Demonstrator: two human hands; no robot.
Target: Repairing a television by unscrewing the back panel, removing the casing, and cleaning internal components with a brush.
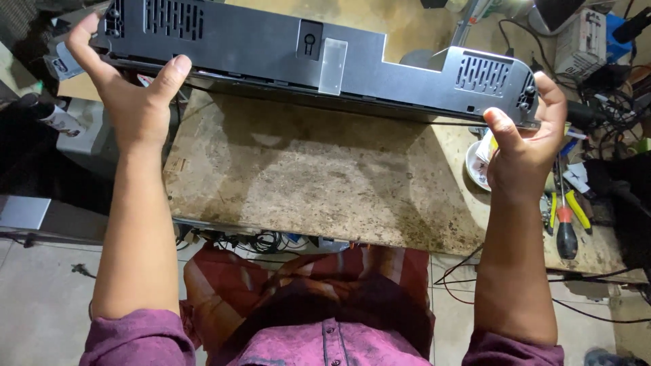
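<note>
Right, screwdriver (565, 230), pliers (578, 209) and white bowl (472, 166) sit right of bare stained table (319, 183); left hand (132, 102) and right hand (525, 146) each grip an end of grey back panel (271, 47), lifted above table.

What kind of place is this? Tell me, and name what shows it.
Probably a small electronics repair workbench. Both hands hold a dark grey device back panel with vent slots above a worn, stained benchtop. A screwdriver and pliers lie at the right, beside tangled black cables.
</note>
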